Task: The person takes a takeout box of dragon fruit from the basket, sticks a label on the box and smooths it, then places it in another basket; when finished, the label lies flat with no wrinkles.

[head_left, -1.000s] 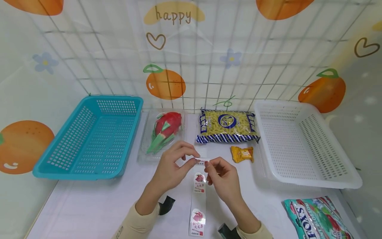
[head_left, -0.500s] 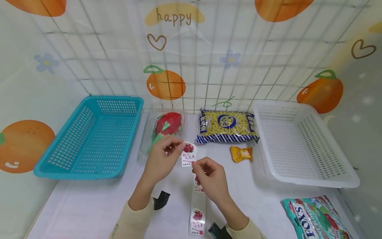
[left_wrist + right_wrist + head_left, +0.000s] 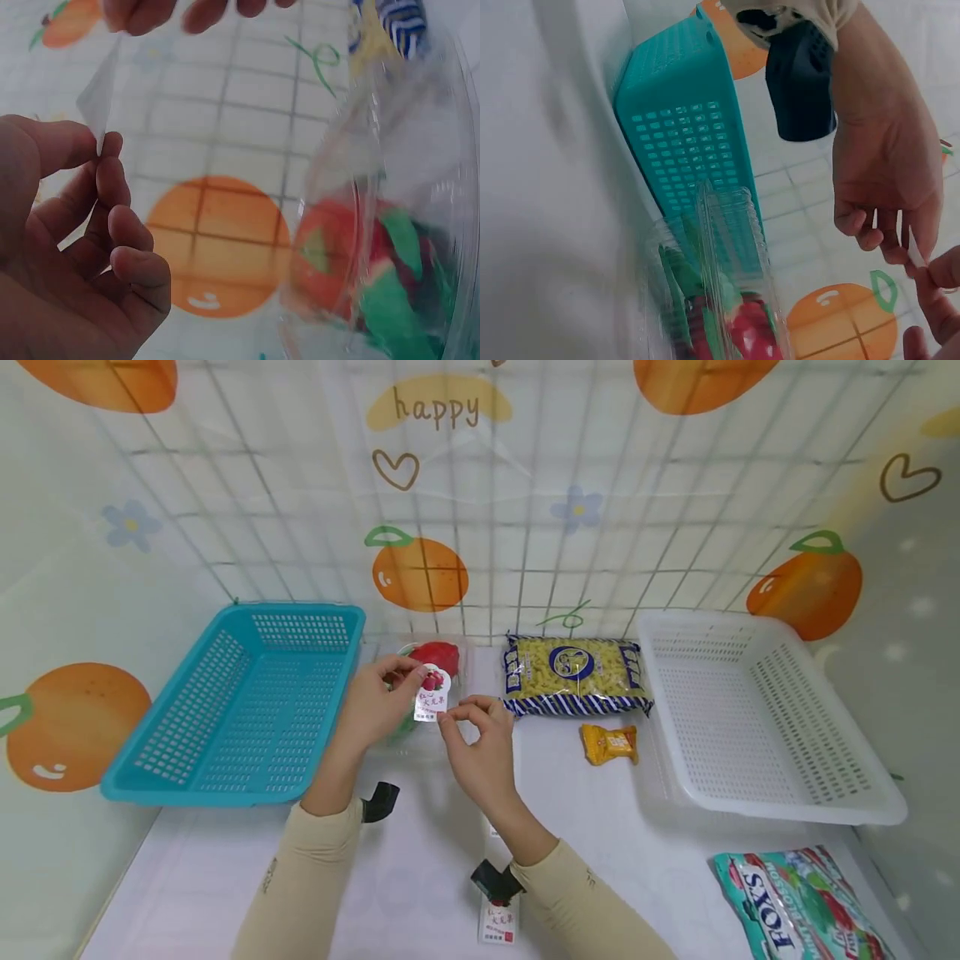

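Note:
A white sticker [image 3: 431,695] printed with red fruit and lettering is stretched between both hands in the head view. My left hand [image 3: 379,700] pinches its upper left edge between thumb and forefinger. At the lower right corner, my right hand [image 3: 482,752] pinches it too. Behind and below the sticker stands a clear plastic box [image 3: 457,180] with a red dragon fruit [image 3: 435,655] inside, partly hidden by the left hand in the head view. A strip of more stickers [image 3: 498,927] lies on the table under the right forearm.
A blue basket [image 3: 232,797] stands at the left and a white basket [image 3: 795,814] at the right. Between them lie a pasta bag [image 3: 573,672] and a small orange-yellow wrapped packet [image 3: 609,744]. A green Fox's bag [image 3: 798,902] is at the front right.
Both hands have moved left and away from the body, carrying the sticker from above the strip to over the clear box. The sticker has turned to show its printed face.

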### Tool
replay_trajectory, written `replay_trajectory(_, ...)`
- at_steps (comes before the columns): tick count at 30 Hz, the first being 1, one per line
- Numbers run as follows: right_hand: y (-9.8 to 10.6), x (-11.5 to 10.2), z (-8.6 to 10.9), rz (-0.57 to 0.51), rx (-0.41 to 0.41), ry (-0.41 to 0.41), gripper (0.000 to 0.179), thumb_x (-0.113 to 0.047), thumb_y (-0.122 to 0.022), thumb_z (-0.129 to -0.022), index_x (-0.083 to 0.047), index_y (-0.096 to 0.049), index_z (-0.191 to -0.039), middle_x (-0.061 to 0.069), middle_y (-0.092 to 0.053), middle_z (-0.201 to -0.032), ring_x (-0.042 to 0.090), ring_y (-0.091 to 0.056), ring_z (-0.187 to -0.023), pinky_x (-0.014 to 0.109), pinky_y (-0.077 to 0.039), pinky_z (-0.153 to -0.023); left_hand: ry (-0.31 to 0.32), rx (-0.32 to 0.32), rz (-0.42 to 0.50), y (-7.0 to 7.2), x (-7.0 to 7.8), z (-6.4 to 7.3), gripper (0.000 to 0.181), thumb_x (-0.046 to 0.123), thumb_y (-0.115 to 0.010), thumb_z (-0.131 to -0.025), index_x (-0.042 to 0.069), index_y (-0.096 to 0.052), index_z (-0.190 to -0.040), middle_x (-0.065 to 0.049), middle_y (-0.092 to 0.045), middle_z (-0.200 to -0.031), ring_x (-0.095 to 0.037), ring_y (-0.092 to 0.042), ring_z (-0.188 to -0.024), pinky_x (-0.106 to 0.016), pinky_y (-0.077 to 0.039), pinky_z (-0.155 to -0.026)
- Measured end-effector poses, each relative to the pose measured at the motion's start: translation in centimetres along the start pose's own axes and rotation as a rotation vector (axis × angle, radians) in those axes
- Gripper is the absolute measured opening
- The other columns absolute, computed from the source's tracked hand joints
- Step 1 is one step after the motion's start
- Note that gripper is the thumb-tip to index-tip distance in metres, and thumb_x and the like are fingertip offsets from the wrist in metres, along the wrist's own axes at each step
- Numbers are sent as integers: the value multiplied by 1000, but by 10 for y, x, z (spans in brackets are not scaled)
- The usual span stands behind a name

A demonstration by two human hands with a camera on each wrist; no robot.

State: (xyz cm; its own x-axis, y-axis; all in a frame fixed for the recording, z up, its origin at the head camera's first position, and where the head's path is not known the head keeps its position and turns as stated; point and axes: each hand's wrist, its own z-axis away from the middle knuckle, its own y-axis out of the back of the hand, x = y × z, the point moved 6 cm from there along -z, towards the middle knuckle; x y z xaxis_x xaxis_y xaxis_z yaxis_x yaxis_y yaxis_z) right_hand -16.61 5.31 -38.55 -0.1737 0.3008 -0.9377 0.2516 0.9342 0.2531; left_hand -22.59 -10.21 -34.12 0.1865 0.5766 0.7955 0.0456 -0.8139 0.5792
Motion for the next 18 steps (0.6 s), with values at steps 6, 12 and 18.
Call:
replay_trajectory(6, -22, -5, -21, 33, -9, -26, 21, -22, -68, -94, -6, -77, -84, 6, -61, -124, 24, -44, -127, 45, -42, -100, 35, 10, -40, 8, -18, -26, 31, 27, -66, -99, 1, -73, -115, -19, -71, -106, -30, -59, -94, -25, -49, -67)
replay_trajectory(12, -37, 2, -37, 134, -19, -34, 24, -24, -67, -94, -6, -78, -83, 5, -62, -124, 27, -43, -126, 44, -43, -99, 120, -40, -89, 8, -30, -44, 32, 31, -65, -99, 6, -72, -118, -16, -69, -113, -31, -60, -98, -25, -51, -65)
replay_trajectory(18, -45, 9, -51, 321, -74, -62, 25, -28, -65, -94, -9, -80, -85, 8, -64, -117, 30, -47, -119, 45, -44, -95, 187, -97, -77, 7, -48, -56, 31, 27, -62, -101, 3, -72, -118, -19, -68, -115, -32, -58, -102, -29, -48, -74)
